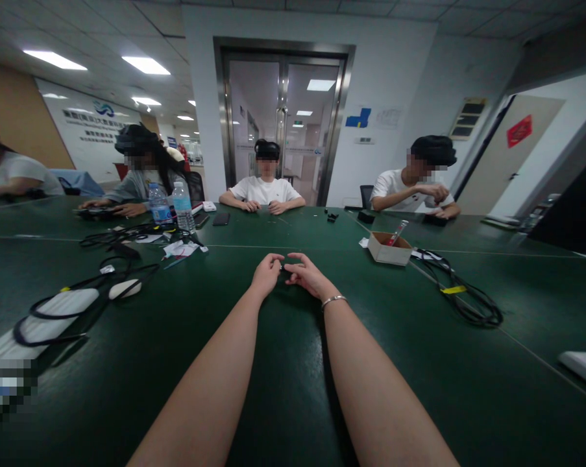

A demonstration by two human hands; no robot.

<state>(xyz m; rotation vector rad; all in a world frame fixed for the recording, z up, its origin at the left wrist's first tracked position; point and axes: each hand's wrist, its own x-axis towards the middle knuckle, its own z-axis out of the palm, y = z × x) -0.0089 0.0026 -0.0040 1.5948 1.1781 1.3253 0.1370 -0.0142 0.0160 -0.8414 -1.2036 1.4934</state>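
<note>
Both my hands meet over the green table (293, 363), in the middle of the head view. My left hand (266, 275) is closed, its fingertips pinched at a small dark piece (284, 266) between the hands. My right hand (308, 276), with a silver bangle at the wrist, has its fingers curled toward the same spot. The piece is mostly covered by fingertips and too small to name. Whether the right fingers grip it or only touch it is hard to see.
A small open box (390, 254) stands ahead right, beside a coiled black cable (482, 311). To the left lie a white power strip (63, 311), a white mouse (125, 289) and tangled cables. Two water bottles (182, 209) stand farther back. Several people in headsets sit around the table.
</note>
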